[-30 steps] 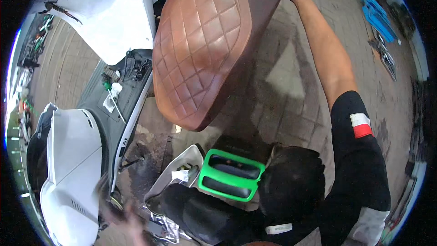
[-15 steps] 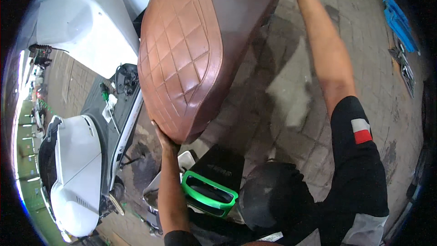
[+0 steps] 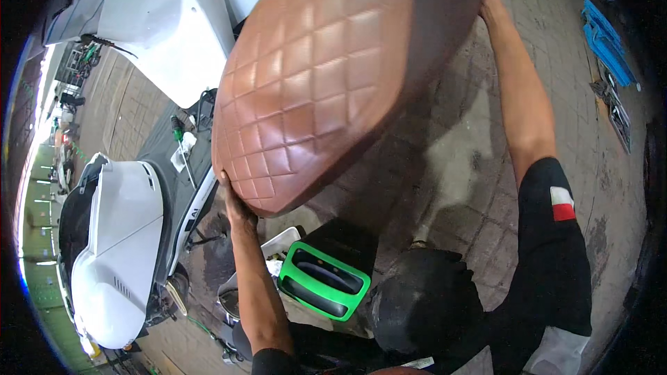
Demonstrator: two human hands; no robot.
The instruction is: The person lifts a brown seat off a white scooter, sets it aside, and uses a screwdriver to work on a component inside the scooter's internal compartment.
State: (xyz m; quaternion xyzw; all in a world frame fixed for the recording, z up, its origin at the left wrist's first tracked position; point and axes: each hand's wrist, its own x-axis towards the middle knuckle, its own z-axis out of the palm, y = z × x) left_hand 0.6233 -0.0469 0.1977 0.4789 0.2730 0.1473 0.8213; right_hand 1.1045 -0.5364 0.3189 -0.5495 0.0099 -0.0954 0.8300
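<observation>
A brown quilted scooter seat (image 3: 313, 83) is raised between my two arms. My left hand (image 3: 238, 207) grips its lower-left end, and my right hand (image 3: 490, 1) holds its far right end at the top, fingers partly hidden. Behind the seat stands a white scooter with its body panel (image 3: 160, 42) at the top left and another white section (image 3: 114, 264) lower left. A green-handled screwdriver (image 3: 182, 137) and white paper lie on its grey floorboard (image 3: 163, 139).
Below the seat are a green-framed black case (image 3: 323, 281) and a pale tray (image 3: 278, 242) beside my black-clad knee (image 3: 420, 295). Blue plastic pieces (image 3: 604, 38) and metal parts lie on the paved floor (image 3: 445, 180) at right. Vehicles line the far left.
My left hand has come up from the lower left onto the seat's near end. The seat has shifted and swung, its top now further right along with my right hand.
</observation>
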